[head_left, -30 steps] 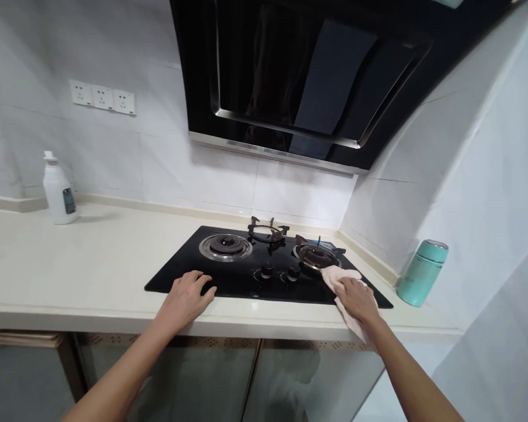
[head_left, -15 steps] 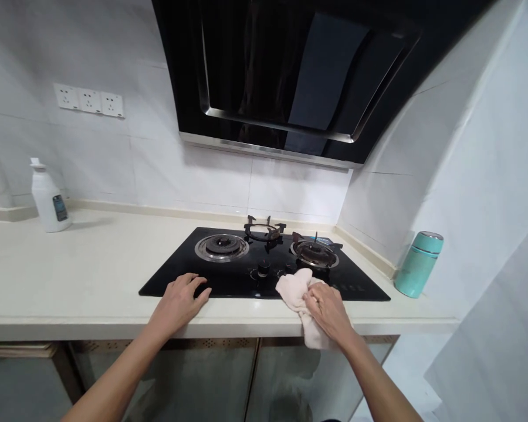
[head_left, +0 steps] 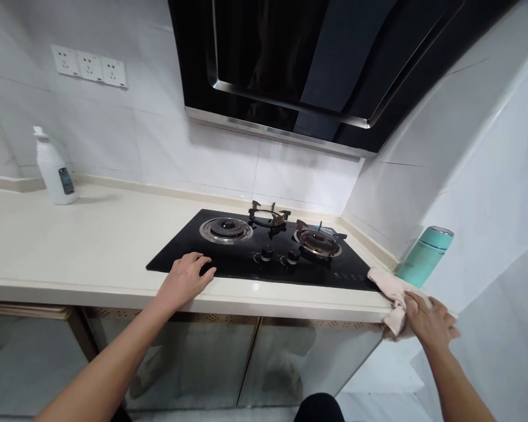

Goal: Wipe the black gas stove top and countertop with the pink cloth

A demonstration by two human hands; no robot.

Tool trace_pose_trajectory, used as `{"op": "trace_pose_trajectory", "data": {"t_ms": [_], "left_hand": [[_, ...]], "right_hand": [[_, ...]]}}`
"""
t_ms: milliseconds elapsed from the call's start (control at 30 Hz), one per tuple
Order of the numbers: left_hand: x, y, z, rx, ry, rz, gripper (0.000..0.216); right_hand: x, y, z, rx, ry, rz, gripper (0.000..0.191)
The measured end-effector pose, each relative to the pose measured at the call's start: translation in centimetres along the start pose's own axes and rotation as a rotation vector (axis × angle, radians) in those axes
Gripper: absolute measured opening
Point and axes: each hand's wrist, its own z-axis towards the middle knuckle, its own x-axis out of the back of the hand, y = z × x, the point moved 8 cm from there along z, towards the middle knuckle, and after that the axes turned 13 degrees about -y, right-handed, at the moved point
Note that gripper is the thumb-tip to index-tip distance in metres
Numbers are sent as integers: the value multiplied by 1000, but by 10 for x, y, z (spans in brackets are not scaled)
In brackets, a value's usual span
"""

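A pale pink cloth [head_left: 393,293] lies bunched at the right end of the counter's front edge, over the front right corner of the black gas stove [head_left: 233,266]. My right hand [head_left: 431,319] grips it, with part of the cloth hanging below the edge. My left hand [head_left: 187,278] rests at the stove's front left edge, fingers spread and holding nothing. The left burner [head_left: 226,230] has no pan support on it; a loose pan support [head_left: 269,218] sits at the back middle. Another support stands on the right burner [head_left: 319,241].
A teal flask [head_left: 426,255] stands just behind the cloth, against the right wall. At the far left is a white spray bottle [head_left: 55,170] on the cream counter [head_left: 92,252]. A black range hood [head_left: 281,70] overhangs the stove. Two knobs [head_left: 267,252] rise near its front.
My right hand has carried the cloth rightward from the stove's front by the knobs to the counter's right end. My left hand stays by the stove's left edge. The view has shifted slightly.
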Motion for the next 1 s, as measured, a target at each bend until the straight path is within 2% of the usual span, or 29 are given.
{"op": "trace_pose_trajectory", "data": {"t_ms": [100,233,333,467,600,667,733,833,900,1000], "left_hand": [[1,4,0,-2,-5,11,41],[4,7,-1,10,-7,-9,40],[7,8,-2,22,-11,-25,38],[6,9,-2,27,-18,11,36],[4,8,-3,19,-14,31,36],[4,6,-3,13,-15,20,37],[4,3,-2,9,-22,-1,38],[4,0,-2,6,-33,-37,38],[3,-3,-1,7,-39,-54,39],[1,-7,1,17,-36,-60,42]], "right_hand": [[-6,-9,-18,-33,107,153,53],[-24,-56,-64,68,246,287,56],[-43,-112,-113,204,299,367,54],[-66,-202,-192,396,294,441,41],[-81,-296,-264,680,91,491,35],[-76,-324,-287,779,95,509,31],[-67,-335,-298,866,165,512,28],[-61,-328,-294,1014,240,441,31],[-65,-307,-276,1072,257,374,32],[-73,-250,-226,970,242,281,27]]}}
